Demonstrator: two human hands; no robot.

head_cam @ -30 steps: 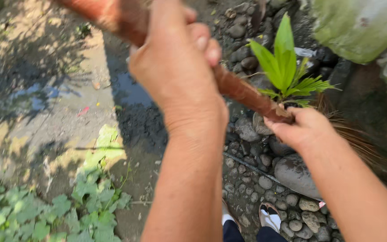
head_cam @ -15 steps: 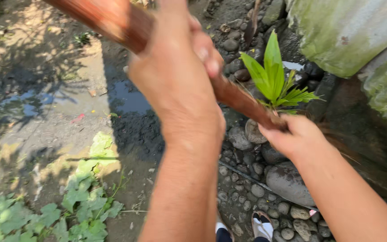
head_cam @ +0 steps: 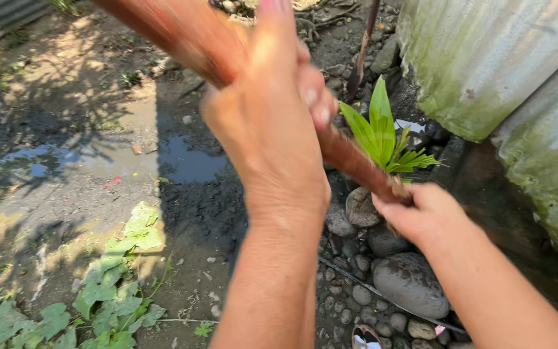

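Note:
A long reddish-brown handle [head_cam: 182,39] runs from the upper left down toward the right. My left hand [head_cam: 272,123] grips it high up, close to the camera, fingers wrapped round it. My right hand [head_cam: 418,213] holds the same handle lower down, just above the stones. Right behind the lower part of the handle grows a small green palm-like seedling [head_cam: 382,139]. The handle's lower end is hidden behind my right hand.
Round grey stones [head_cam: 408,284] lie under my hands. A mossy corrugated metal sheet [head_cam: 485,71] stands at the right. A puddle [head_cam: 182,165] sits on muddy ground at left, with leafy weeds [head_cam: 111,291] at the bottom left. A thin dark cable [head_cam: 382,304] crosses the stones.
The view has shifted slightly. Both hands keep their grip on the handle, and the seedling now appears a little lower beside it.

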